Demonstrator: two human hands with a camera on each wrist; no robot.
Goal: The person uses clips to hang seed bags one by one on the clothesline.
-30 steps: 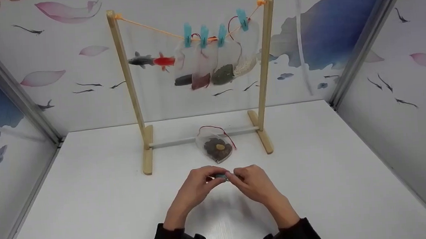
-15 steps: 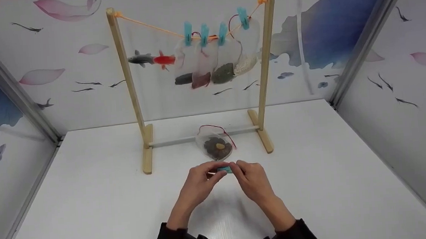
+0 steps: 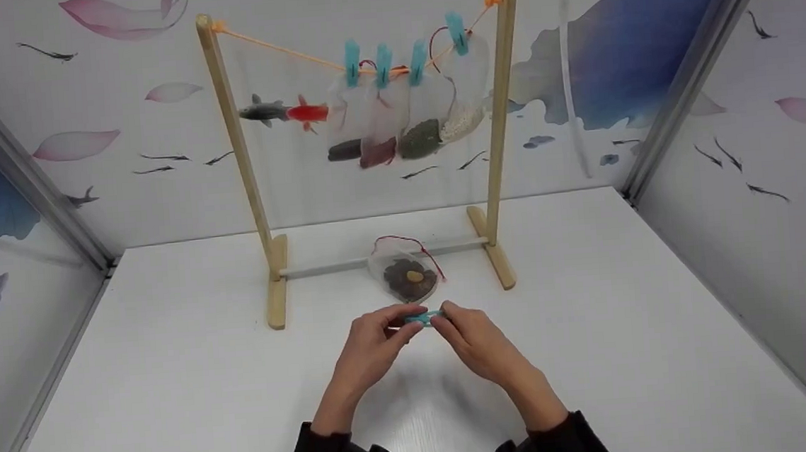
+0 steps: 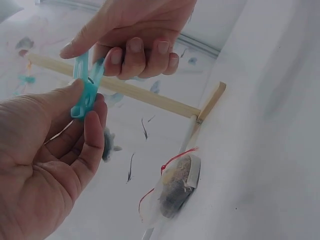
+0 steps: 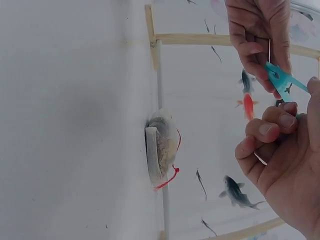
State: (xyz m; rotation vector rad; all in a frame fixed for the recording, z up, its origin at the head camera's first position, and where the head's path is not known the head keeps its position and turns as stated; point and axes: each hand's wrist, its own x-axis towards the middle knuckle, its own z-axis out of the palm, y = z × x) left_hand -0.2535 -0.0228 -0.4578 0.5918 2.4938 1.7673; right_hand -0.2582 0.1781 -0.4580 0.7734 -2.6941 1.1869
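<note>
Between both hands, low over the white table (image 3: 173, 384), is a teal clothespin (image 3: 424, 318). The thumb and fingers of my left hand (image 3: 369, 349) pinch its jaw end. At the other end, my right hand (image 3: 483, 341) has its thumb on one handle and its curled index finger at the other, as the left wrist view shows; the handles stand apart there. Just beyond the hands, a sheer drawstring pouch (image 3: 407, 282) with dark contents, a round yellow patch and a red cord lies on the table, against the rack's lower bar.
Behind stands a wooden rack (image 3: 234, 124) with an orange cord (image 3: 284, 50) strung across its top. Several sheer pouches (image 3: 420, 140) hang from the cord by teal clothespins (image 3: 383, 66). The rack's feet (image 3: 277, 302) rest on the table; printed panels (image 3: 746, 159) wall the sides and back.
Both hands have risen slightly away from me with the clothespin. The right thumb and fingers have shifted on its handles, and more of the clothespin shows now. The pouch and rack stay put.
</note>
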